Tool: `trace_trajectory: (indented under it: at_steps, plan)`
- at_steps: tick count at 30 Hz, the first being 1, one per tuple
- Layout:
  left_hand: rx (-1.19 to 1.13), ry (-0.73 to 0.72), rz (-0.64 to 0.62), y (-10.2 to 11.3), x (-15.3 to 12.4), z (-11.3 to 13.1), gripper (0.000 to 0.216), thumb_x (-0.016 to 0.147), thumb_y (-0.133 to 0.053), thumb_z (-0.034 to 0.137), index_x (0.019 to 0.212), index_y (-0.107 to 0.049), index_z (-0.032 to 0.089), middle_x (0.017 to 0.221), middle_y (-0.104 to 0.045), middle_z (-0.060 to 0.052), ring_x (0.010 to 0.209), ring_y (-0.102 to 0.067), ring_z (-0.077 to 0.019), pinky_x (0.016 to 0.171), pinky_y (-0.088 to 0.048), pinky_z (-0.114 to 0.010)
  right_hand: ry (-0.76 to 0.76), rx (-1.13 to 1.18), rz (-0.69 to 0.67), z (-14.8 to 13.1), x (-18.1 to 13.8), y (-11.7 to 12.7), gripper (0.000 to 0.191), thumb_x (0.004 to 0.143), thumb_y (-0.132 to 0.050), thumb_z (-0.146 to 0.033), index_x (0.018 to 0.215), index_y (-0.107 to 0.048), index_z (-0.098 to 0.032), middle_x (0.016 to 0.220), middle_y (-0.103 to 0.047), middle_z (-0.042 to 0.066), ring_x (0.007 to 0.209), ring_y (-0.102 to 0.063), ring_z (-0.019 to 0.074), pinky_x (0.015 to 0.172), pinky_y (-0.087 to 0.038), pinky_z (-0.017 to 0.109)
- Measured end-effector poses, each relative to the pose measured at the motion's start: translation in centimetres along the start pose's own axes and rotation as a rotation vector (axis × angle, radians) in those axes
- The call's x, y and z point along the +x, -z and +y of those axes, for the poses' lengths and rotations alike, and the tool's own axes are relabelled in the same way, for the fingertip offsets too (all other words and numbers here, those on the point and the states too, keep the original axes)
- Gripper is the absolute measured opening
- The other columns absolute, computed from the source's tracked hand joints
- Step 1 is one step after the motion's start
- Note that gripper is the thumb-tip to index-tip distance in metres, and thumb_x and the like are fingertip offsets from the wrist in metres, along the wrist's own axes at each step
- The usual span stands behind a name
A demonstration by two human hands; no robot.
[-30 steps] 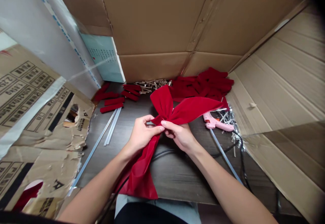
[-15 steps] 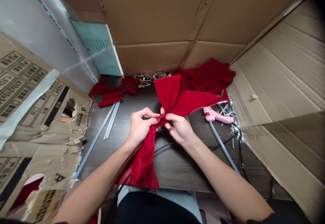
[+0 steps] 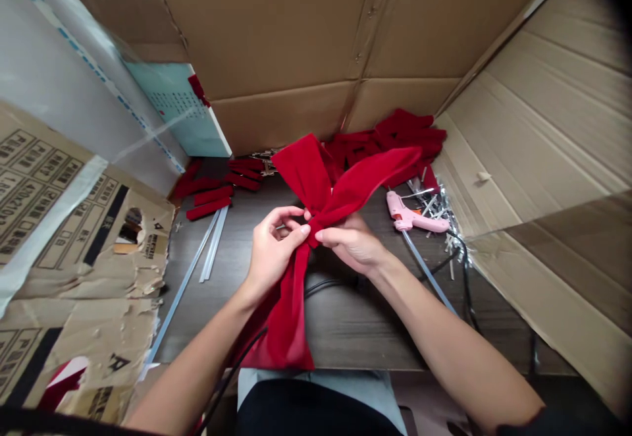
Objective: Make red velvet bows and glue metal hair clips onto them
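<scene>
A wide red velvet ribbon (image 3: 291,311) runs from the table's front edge up to my hands, where it is gathered into a narrow middle. Above that point two wings fan out, one up to the left and one to the right. My left hand (image 3: 279,238) pinches the gathered middle from the left, thumb on top. From the right, my right hand (image 3: 353,242) grips the same spot with its thumb pressed on the front and its fingers mostly hidden behind the cloth.
A pink glue gun (image 3: 415,215) with a long glue stick lies at right, its black cable (image 3: 467,278) trailing. Glue sticks (image 3: 214,245) and folded red strips (image 3: 210,202) lie at left. More red strips (image 3: 409,133) pile at the back. Cardboard walls (image 3: 276,34) surround the table.
The two upper wings have spread further apart, with a gap between them. My right thumb has shifted to the front of the gather. The camera view has moved slightly.
</scene>
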State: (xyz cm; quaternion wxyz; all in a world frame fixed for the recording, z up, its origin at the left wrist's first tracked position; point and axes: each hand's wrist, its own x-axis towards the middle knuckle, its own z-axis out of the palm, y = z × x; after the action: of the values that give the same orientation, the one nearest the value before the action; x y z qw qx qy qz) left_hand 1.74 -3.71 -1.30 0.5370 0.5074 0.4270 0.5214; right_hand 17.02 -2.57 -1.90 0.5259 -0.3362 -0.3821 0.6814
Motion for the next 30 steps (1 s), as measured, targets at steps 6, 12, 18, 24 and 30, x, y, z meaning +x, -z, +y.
trace_trajectory:
  at_steps: [6,12,18,24,30]
  plan:
    - [-0.089,0.216,-0.022,0.5,0.3,-0.4,0.034,0.066,-0.080,0.028,0.096,-0.072,0.013,0.090,-0.071,-0.007,0.079,-0.064,-0.0155,0.073,-0.049,-0.026,0.119,0.020,0.065,0.8,0.5,-0.1,0.052,0.053,-0.076,-0.009,0.095,-0.050,-0.027,0.090,-0.061,-0.005,0.061,-0.054,0.0087,0.047,-0.039,0.020]
    - [-0.268,0.293,0.059,0.8,0.4,-0.3,0.033,0.058,-0.084,0.018,0.087,-0.069,0.013,0.074,-0.069,-0.001,0.066,-0.063,-0.0103,0.066,-0.049,-0.021,0.092,-0.321,0.058,0.8,0.4,-0.2,0.032,0.062,-0.081,-0.032,0.074,-0.055,-0.018,0.061,-0.055,-0.004,0.048,-0.046,0.0083,0.044,-0.037,0.022]
    - [-0.496,0.396,-0.158,0.9,0.6,-0.4,0.022,0.061,-0.083,0.015,0.078,-0.069,0.011,0.065,-0.066,0.000,0.060,-0.061,-0.0099,0.070,-0.051,-0.024,0.146,-0.431,-0.007,-0.4,0.2,0.2,0.029,0.070,-0.074,-0.039,0.068,-0.055,-0.017,0.055,-0.054,-0.003,0.046,-0.047,0.0094,0.045,-0.037,0.024]
    - [-0.569,0.565,-0.213,1.0,0.6,-0.6,0.019,0.065,-0.081,0.026,0.068,-0.068,0.012,0.058,-0.065,-0.002,0.063,-0.065,-0.0171,0.077,-0.054,-0.033,0.111,-0.406,-0.047,-1.2,0.1,0.1,0.028,0.072,-0.073,-0.038,0.072,-0.053,-0.018,0.057,-0.054,-0.005,0.046,-0.046,0.0083,0.045,-0.035,0.022]
    - [-0.566,0.614,-0.194,0.9,0.4,-0.9,0.026,0.057,-0.085,0.021,0.077,-0.071,0.013,0.084,-0.075,-0.007,0.093,-0.069,-0.0257,0.093,-0.052,-0.037,0.029,-0.352,-0.123,-1.6,-0.4,-0.2,0.031,0.069,-0.076,-0.040,0.068,-0.058,-0.015,0.057,-0.052,-0.004,0.049,-0.042,0.0064,0.046,-0.031,0.020]
